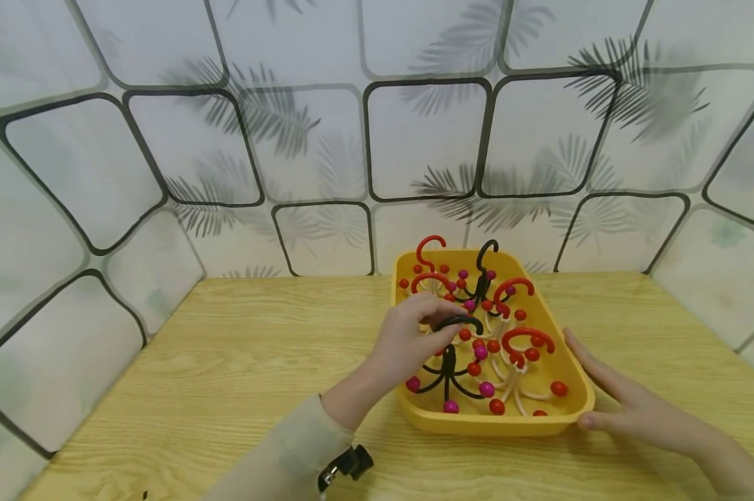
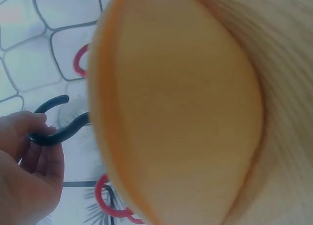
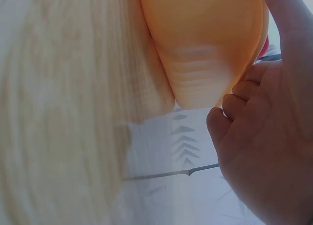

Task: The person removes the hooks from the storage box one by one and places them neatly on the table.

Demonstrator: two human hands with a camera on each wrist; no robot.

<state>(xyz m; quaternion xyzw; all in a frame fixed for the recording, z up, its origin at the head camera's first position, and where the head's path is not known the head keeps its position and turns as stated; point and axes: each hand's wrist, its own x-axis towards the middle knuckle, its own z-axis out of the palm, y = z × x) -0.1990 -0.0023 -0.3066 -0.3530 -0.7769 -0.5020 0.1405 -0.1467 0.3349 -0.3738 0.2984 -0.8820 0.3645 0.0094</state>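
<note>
Pinching black hook in left hand; probably light, stiff, best gripped at bend. Touching yellow tray below those fingers with unclenched right hand.

At right of centre in the head view, the yellow tray is showing smooth moulded plastic with a satin sheen. At the left of the left-wrist view, the black hook is looking like sleek, faintly glossy plastic. The red hooks are gleaming more, and the red balls are shining like polished beads. Across the bottom, the table is displaying pale wood grain. Above, the backdrop is looking matt, perhaps cloth or paper. At lower centre, the sleeve is appearing as matt cloth.
</note>
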